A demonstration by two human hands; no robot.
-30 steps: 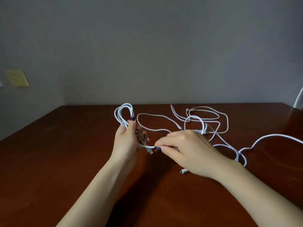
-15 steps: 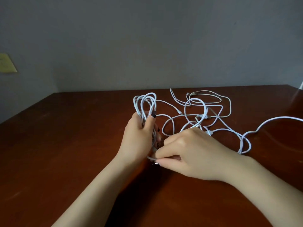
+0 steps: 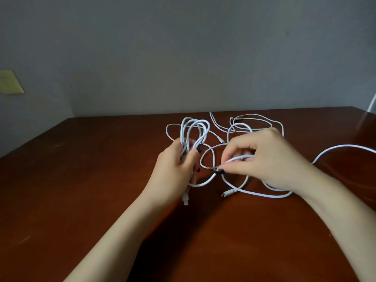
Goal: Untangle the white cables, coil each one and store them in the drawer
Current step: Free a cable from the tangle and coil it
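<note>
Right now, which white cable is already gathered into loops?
The bundle upright in the left hand; the others lie loose on the table, one strand pinched by the right hand.

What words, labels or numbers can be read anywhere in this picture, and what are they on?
No text can be read here.
The yellowish rectangle on the wall: any marks on it are too blurred to read.
The white cables and plugs: no print visible.
The wooden table: no lettering.

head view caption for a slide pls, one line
Left hand grips a bundle of coiled white cable while the right hand pinches a loose strand above the wooden table.
</note>
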